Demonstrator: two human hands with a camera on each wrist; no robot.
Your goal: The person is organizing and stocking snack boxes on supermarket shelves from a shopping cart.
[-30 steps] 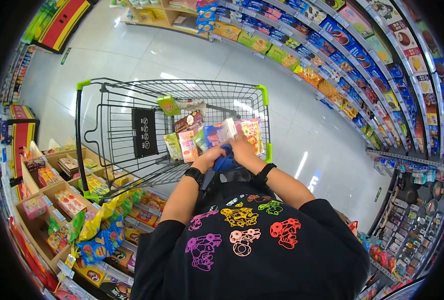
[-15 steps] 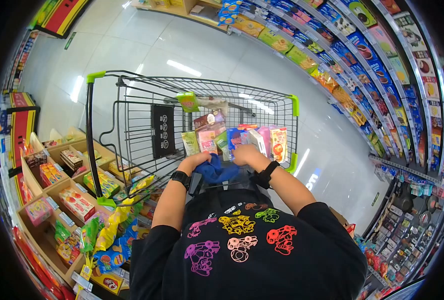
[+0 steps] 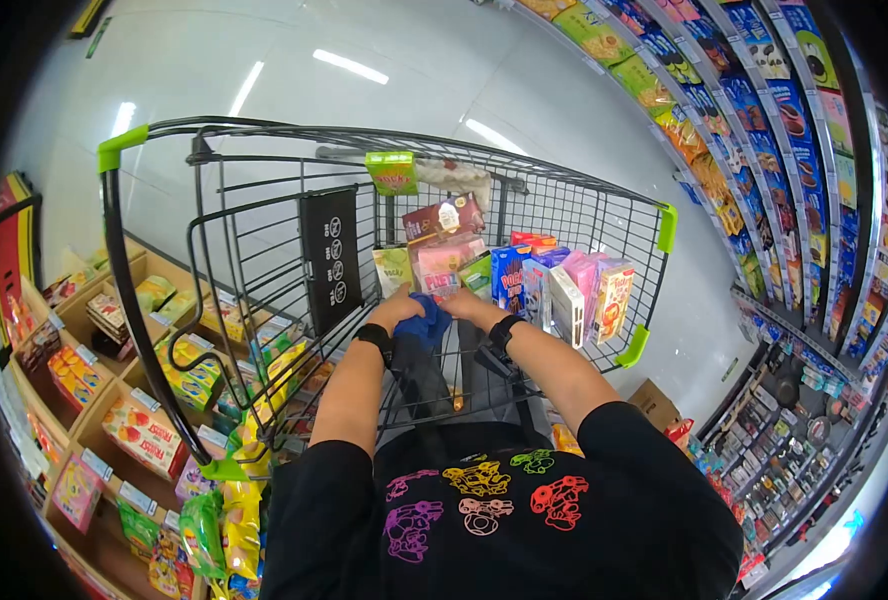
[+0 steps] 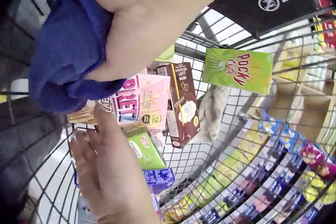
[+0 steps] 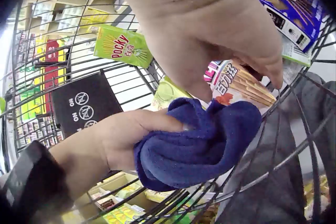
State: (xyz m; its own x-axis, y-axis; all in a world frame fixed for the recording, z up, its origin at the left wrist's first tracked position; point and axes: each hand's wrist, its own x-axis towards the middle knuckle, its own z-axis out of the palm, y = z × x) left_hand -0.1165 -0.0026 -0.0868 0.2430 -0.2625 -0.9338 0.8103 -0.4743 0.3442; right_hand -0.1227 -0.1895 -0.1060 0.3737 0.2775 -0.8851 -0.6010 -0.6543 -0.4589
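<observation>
My left hand holds a bunched blue cloth, thumb pressed on top of it, at the near side of the shopping cart. Beside it, my right hand reaches down to a pink Pretz box, with thumb and fingers at either side of the box's end in the right wrist view. The cloth hangs close beside this box. Around it in the cart are a brown box, a green box and a blue Pocky box.
A green Pocky box sits at the cart's far side. More boxes, one white, stand toward the right end. Wooden bins of snacks are at left; tall shelves of packets line the right. Tiled floor lies beyond the cart.
My hands, first together on the blue cloth, have parted: the left keeps the cloth while the right has moved to the boxes, now at the Pretz box. The cart appears larger and closer.
</observation>
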